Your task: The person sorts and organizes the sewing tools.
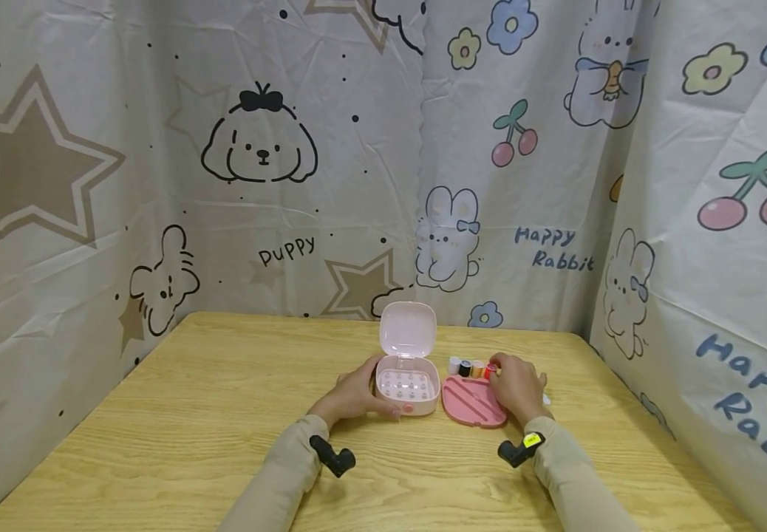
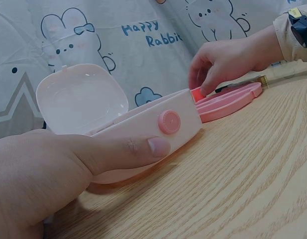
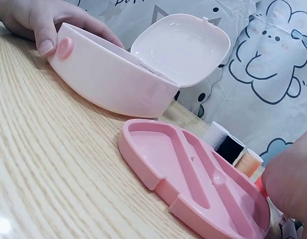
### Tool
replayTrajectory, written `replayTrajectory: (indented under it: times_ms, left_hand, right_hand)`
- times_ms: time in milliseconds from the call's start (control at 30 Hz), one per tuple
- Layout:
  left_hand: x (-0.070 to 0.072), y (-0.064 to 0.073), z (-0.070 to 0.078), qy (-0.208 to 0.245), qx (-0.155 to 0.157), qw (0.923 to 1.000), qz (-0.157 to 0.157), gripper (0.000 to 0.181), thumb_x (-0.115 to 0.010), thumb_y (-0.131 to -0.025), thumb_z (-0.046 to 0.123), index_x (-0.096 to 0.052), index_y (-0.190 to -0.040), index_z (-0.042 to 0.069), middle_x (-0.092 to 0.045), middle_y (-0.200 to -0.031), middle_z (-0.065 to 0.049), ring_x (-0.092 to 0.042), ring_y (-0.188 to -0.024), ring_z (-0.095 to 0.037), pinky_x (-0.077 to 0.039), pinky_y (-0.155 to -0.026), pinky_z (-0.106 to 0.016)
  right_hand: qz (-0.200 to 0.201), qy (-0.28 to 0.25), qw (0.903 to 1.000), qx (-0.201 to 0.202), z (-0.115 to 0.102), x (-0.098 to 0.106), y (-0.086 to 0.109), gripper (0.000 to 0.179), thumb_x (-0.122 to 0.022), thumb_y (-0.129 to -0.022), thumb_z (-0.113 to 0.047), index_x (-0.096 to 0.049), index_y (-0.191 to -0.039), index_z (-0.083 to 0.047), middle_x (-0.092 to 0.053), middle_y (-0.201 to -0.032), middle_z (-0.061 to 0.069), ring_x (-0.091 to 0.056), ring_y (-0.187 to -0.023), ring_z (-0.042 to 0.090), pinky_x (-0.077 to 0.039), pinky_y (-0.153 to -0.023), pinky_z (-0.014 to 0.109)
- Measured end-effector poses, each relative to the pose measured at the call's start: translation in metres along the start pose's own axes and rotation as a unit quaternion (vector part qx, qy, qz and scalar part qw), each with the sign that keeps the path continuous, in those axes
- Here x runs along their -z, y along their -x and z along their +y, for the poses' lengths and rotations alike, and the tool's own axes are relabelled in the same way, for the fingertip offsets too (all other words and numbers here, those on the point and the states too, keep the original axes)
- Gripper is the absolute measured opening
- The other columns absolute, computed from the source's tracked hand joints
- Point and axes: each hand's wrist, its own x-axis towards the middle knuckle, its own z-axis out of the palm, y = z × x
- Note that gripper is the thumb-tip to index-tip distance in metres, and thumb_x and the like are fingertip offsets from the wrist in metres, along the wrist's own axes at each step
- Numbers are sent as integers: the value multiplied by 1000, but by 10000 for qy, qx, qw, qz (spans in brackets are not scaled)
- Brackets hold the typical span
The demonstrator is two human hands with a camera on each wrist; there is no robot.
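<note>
My left hand (image 1: 353, 391) grips the left side of a pale pink sewing box (image 1: 426, 404), thumb across its front near the round pink button (image 2: 169, 122). The lid (image 1: 407, 329) stands raised at the back, and small pegs dot the floor inside. To the right, my right hand (image 1: 516, 384) pinches a red thread spool (image 1: 489, 371) behind a darker pink divided tray (image 3: 148, 154). In a row left of that spool stand white (image 3: 214, 134), black (image 3: 229, 149) and orange (image 3: 248, 162) spools. My right fingers are mostly cut off in the right wrist view.
A small white item (image 1: 546, 400) lies just right of my right hand, partly hidden by it. The wooden table (image 1: 177, 414) runs back to patterned curtains (image 1: 244, 222), which also hang along both sides.
</note>
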Motion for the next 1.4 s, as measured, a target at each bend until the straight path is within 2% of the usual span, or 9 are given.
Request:
replayTrajectory:
  times_ms: [267,533,800,1400]
  left_hand:
    - [0,0,1,41,-33,10000,-24,113,-99,-69,38,-35,-158,13,-50,-154,-6,-45,-139,-32,-18,-111,-61]
    - [2,1,-1,-2,25,10000,32,115,-99,-67,40,-35,-159,15,-50,-153,-3,-46,-138,-30,-18,-112,-62]
    - [1,1,1,0,49,10000,11,114,-99,-68,39,-35,-159,14,-50,-154,-4,-45,-139,-31,-17,-113,-61]
    - [0,0,1,60,18,10000,-11,113,-99,-68,36,-35,-158,13,-50,-153,-7,-46,-138,-32,-18,-111,-62]
  right_hand:
    - [-48,9,10000,-33,2,1,-1,28,-67,-92,-9,-70,-118,-2,-71,-114,21,-64,-105,43,-26,-96,76]
    - [-127,-8,9999,-31,1,0,-4,32,-67,-94,-8,-70,-125,-4,-69,-123,21,-62,-113,44,-23,-99,80]
    - [-124,-8,9999,-103,2,1,-2,32,-66,-95,-8,-70,-126,-4,-68,-125,21,-61,-113,45,-23,-99,79]
    - [38,-50,9999,-123,6,10,-3,33,-67,-93,-11,-70,-125,-2,-71,-119,19,-63,-106,42,-30,-94,73]
